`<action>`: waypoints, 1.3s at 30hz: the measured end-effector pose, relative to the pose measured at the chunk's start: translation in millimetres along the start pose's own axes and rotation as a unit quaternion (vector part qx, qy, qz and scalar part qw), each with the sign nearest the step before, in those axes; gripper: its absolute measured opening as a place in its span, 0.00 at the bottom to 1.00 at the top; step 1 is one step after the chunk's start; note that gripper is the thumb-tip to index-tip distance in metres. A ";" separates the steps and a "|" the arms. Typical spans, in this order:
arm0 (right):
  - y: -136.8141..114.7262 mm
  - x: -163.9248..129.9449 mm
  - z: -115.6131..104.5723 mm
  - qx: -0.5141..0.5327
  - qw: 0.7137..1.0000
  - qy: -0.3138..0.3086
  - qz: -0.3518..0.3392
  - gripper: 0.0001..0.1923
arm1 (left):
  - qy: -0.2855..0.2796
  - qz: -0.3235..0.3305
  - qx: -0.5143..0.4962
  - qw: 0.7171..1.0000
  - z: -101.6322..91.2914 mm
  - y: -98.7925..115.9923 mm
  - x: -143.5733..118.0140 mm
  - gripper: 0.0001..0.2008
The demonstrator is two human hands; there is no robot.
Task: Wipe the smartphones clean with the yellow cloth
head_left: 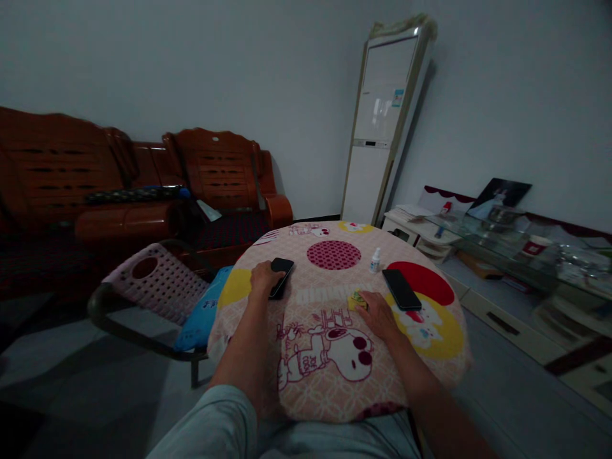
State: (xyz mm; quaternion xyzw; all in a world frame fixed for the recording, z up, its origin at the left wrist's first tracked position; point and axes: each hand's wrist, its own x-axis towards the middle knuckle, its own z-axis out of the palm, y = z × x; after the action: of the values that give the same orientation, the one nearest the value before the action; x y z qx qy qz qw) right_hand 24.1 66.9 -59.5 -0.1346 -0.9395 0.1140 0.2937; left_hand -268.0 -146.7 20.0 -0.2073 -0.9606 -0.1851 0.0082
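My left hand (264, 278) grips the left edge of a dark smartphone (285, 266), its thumb lying across the screen side. Whether that phone is lifted off the tabletop is hard to tell. Under the fingers of my right hand (380, 313) is a small yellow piece with green marks (354, 299), perhaps a sponge or folded cloth; my hand covers part of it. A second dark smartphone (401, 290) lies flat, to the right of my right hand. Beyond that hand stands a small white spray bottle (375, 260), upright.
The round table wears a cartoon-print cloth (315, 322). At left are a woven chair (162, 284) with a blue packet (205, 312) and wooden sofas (215, 169). A tall air conditioner (380, 121) stands behind; a low cabinet (507, 306) with a glass top is at right.
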 end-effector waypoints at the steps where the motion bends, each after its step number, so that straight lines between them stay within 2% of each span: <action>1: 0.6 -0.5 0.2 0.001 1.000 0.000 -0.001 0.21 | -0.003 -0.003 -0.004 1.000 -0.3 1.4 0.2 0.25; 6: -0.1 -1.0 -0.7 0.001 1.000 0.001 -0.009 0.20 | -0.011 -0.009 -0.016 1.000 0.5 3.2 0.9 0.26; 12: -0.5 -0.3 0.8 -0.001 1.000 0.006 -0.013 0.19 | 0.001 0.001 -0.023 1.000 2.5 -4.9 -4.0 0.27; 19: -2.9 0.5 4.0 0.011 1.000 0.012 -0.005 0.25 | 0.024 -0.022 0.009 0.999 -5.2 2.0 -12.7 0.30; 23: -10.2 1.6 4.0 0.011 1.000 0.010 -0.016 0.23 | -0.005 -0.039 0.010 0.999 -10.5 7.9 -10.7 0.35; 26: -16.4 3.1 3.7 0.029 0.999 0.005 -0.027 0.20 | -0.032 -0.053 0.011 0.998 -9.7 9.9 -8.1 0.34; 28: -19.5 4.3 4.1 0.040 0.999 -0.004 -0.031 0.17 | -0.030 -0.049 0.011 0.998 -7.6 11.1 -7.5 0.33; 33: -22.5 5.4 6.8 0.046 0.998 -0.013 -0.030 0.14 | -0.018 -0.001 -0.006 1.000 -4.8 18.6 -9.3 0.27; 36: -22.6 4.6 8.0 0.052 0.998 -0.010 -0.028 0.13 | -0.012 0.037 -0.067 0.997 -2.2 28.6 -12.0 0.20; 38: -23.1 6.6 8.8 0.072 0.997 0.006 -0.011 0.14 | 0.008 0.048 -0.186 0.981 3.0 38.5 -16.3 0.17; 39: -23.5 9.3 9.4 0.092 0.995 0.021 0.008 0.14 | -0.008 0.041 -0.280 0.959 6.9 44.6 -19.6 0.15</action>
State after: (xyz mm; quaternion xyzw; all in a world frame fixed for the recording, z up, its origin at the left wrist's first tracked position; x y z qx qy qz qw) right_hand 6.9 46.5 -55.3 -0.1165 -0.9176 0.1998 0.3233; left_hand -231.8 -114.2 27.4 -0.2416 -0.8613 -0.4441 -0.0502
